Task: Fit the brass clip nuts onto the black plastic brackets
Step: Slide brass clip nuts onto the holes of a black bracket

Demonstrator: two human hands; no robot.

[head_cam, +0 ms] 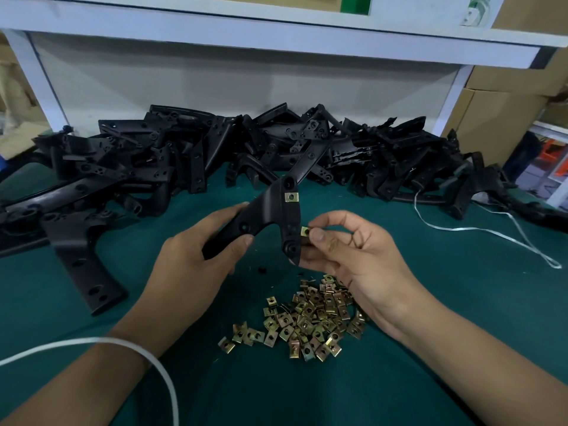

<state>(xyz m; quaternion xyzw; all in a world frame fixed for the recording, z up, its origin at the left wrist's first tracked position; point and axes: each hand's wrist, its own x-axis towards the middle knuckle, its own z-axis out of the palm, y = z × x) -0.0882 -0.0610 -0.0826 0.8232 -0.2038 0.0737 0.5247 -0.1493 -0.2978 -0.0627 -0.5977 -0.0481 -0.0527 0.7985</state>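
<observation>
Green cloth [430, 333] covers your bench, with a white shelf [276, 35] overhead and cardboard boxes [504, 112] off to the right. Along the back lies a long heap of black brackets [172, 149], and one more bracket [83, 259] lies apart on the cloth to your left.

Your left hand [196, 256] grips a bracket [267, 216] by its lower arm, fingers and thumb curled round it, holding it up above the cloth. One clip nut [291, 197] already sits on the bracket's right edge, near the upper end.

Your right hand [347, 250] pinches a second nut [305, 231] between thumb and forefinger, right against the same edge lower down, just above the bottom hole. Whether it has started onto the edge you cannot tell from here. The other fingers of that hand are loosely curled, and their tips lie behind the bracket's lower tip.

Below your hands, a loose pile of nuts [307, 318] rests on the cloth. A white strap [479, 230] trails across the cloth to the right, and a white cord [123, 344] crosses your left wrist.
</observation>
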